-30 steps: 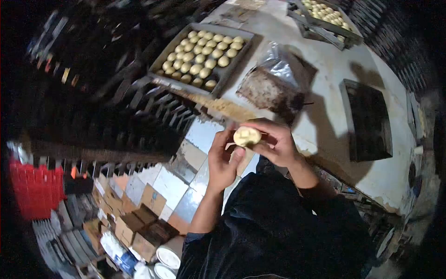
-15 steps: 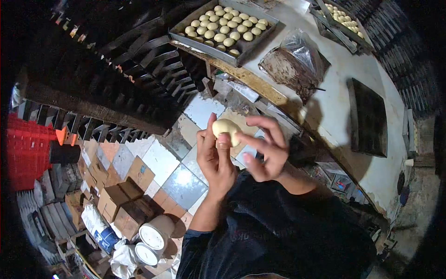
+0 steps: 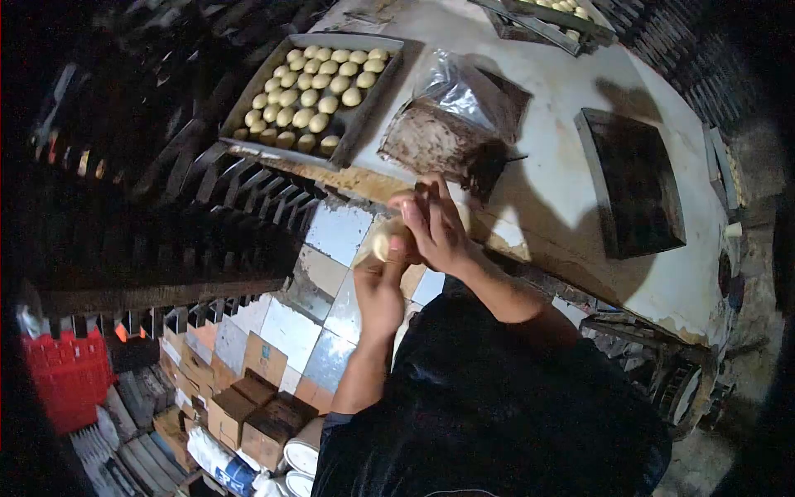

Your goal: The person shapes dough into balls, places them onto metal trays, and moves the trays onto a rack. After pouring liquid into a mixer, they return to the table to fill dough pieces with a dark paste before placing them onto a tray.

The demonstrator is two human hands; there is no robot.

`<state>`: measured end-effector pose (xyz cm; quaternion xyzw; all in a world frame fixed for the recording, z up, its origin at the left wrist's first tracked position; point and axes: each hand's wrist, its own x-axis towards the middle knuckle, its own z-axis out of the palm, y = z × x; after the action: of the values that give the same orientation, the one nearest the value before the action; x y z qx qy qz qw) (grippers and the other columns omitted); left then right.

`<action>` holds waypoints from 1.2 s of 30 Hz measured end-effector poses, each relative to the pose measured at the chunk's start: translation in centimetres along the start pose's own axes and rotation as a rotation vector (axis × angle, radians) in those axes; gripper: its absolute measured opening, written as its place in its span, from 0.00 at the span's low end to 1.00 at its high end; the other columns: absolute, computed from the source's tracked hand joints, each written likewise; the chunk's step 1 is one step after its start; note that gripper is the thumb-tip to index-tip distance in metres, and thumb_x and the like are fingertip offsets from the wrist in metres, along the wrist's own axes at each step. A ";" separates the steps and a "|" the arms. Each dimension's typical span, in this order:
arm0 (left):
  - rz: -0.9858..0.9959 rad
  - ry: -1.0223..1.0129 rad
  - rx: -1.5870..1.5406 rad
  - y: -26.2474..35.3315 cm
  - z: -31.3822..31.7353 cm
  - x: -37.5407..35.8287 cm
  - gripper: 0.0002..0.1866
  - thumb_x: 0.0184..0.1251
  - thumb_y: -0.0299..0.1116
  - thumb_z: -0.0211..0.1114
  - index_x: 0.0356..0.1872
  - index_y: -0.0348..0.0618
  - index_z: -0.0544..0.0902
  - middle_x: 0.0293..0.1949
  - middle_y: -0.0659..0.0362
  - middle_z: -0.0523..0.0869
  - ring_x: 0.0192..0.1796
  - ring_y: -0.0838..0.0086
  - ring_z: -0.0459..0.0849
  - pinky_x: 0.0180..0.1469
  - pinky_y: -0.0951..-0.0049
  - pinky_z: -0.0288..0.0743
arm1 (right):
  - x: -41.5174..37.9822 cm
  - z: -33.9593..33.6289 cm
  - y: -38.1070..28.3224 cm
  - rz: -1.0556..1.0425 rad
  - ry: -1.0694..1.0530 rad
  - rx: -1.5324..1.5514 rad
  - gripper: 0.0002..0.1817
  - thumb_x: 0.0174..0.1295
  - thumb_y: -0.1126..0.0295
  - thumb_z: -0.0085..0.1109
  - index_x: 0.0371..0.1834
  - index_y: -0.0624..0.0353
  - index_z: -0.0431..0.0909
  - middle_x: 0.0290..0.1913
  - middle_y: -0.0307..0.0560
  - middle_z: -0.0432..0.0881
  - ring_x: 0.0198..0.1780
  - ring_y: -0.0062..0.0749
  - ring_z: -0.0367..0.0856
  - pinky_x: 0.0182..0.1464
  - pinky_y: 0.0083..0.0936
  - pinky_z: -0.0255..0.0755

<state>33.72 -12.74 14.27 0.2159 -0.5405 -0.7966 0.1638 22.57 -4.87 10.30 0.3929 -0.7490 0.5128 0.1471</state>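
Observation:
A pale dough ball (image 3: 382, 245) sits in my left hand (image 3: 381, 300), the thumb pressed over it and the fingers behind it. My right hand (image 3: 439, 228) is right beside the ball, its fingers bent and partly spread; whether they touch the dough is hard to make out. Beyond my hands, a metal tray (image 3: 392, 74) on the table holds many similar dough balls in rows. To its right lies a brown-smeared slab or board with a clear plastic bag (image 3: 455, 87) on top.
The white table (image 3: 546, 145) has a worn front edge close to my right forearm. A dark tray (image 3: 633, 186) lies on it at right. Another tray of dough balls (image 3: 571, 8) is at the back. A dark rack (image 3: 149, 277), cardboard boxes (image 3: 240, 414) and a red crate (image 3: 70, 377) stand left.
The view has swung, so the table and trays appear further left. My right hand has come in closer to the dough ball, its fingers now pointing up and left.

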 end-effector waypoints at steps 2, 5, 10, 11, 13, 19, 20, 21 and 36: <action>-0.179 0.017 -0.277 -1.7 0.8 2.1 0.14 0.73 0.37 0.55 0.46 0.35 0.80 0.42 0.55 0.83 0.43 0.72 0.81 0.49 0.71 0.76 | 1.2 -1.7 1.4 0.121 0.035 0.052 0.14 0.71 0.62 0.44 0.43 0.62 0.74 0.39 0.57 0.76 0.43 0.49 0.74 0.49 0.41 0.67; -0.292 -0.196 -0.266 -5.3 2.9 3.3 0.16 0.72 0.39 0.57 0.46 0.34 0.78 0.43 0.53 0.84 0.45 0.71 0.82 0.51 0.67 0.77 | -0.2 -2.9 4.4 0.169 -0.088 0.237 0.15 0.71 0.61 0.43 0.42 0.61 0.75 0.39 0.55 0.75 0.44 0.47 0.74 0.49 0.40 0.67; -0.538 -0.168 -0.350 -4.1 3.8 4.8 0.17 0.71 0.38 0.58 0.47 0.30 0.79 0.45 0.50 0.83 0.46 0.67 0.83 0.52 0.68 0.77 | -0.9 -10.3 15.7 0.476 -0.177 -0.067 0.14 0.55 0.74 0.58 0.45 0.55 0.70 0.43 0.52 0.74 0.46 0.44 0.74 0.49 0.35 0.67; -0.478 -0.156 -0.307 -4.2 3.5 4.9 0.17 0.71 0.37 0.57 0.46 0.30 0.79 0.46 0.50 0.83 0.47 0.66 0.83 0.53 0.67 0.77 | -1.2 -12.8 17.9 0.492 -0.226 -0.580 0.19 0.50 0.77 0.59 0.46 0.57 0.67 0.45 0.53 0.74 0.48 0.47 0.72 0.49 0.42 0.64; -0.360 -0.077 -0.282 -5.1 3.1 5.4 0.14 0.71 0.36 0.58 0.44 0.32 0.81 0.46 0.52 0.83 0.49 0.65 0.82 0.56 0.62 0.74 | -1.2 -16.6 20.8 0.365 -0.422 -0.846 0.23 0.47 0.78 0.60 0.49 0.62 0.66 0.46 0.57 0.75 0.50 0.50 0.72 0.52 0.49 0.61; -0.262 0.005 -0.307 -6.8 3.1 7.4 0.14 0.71 0.34 0.56 0.45 0.33 0.81 0.48 0.52 0.83 0.52 0.65 0.80 0.59 0.58 0.72 | -3.1 -15.1 21.3 0.217 -0.739 -0.794 0.18 0.54 0.78 0.54 0.50 0.65 0.67 0.38 0.59 0.78 0.40 0.49 0.78 0.40 0.43 0.71; -0.272 -0.027 -0.309 -6.8 3.7 7.8 0.14 0.72 0.34 0.56 0.47 0.32 0.80 0.49 0.52 0.83 0.54 0.64 0.80 0.60 0.61 0.71 | -3.1 -14.5 20.6 0.182 -0.707 -0.714 0.17 0.56 0.78 0.52 0.50 0.64 0.67 0.37 0.60 0.78 0.38 0.49 0.79 0.37 0.43 0.72; -0.296 -0.034 -0.290 -7.1 4.1 8.1 0.14 0.71 0.34 0.56 0.48 0.32 0.80 0.50 0.51 0.82 0.55 0.64 0.79 0.61 0.61 0.71 | -3.2 -14.0 19.8 0.152 -0.676 -0.632 0.16 0.58 0.78 0.51 0.50 0.64 0.67 0.37 0.61 0.78 0.36 0.49 0.80 0.34 0.44 0.73; -0.213 -0.057 -0.243 -8.7 3.4 8.2 0.15 0.70 0.32 0.58 0.51 0.32 0.79 0.53 0.50 0.81 0.56 0.65 0.79 0.62 0.63 0.70 | -4.2 -18.7 16.9 0.485 -0.555 -0.378 0.12 0.70 0.62 0.46 0.47 0.59 0.66 0.25 0.62 0.76 0.29 0.58 0.78 0.30 0.50 0.69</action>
<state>24.73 -10.96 5.90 0.2279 -0.4186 -0.8747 0.0878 9.35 16.28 4.69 0.2947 -0.9120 0.2606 -0.1161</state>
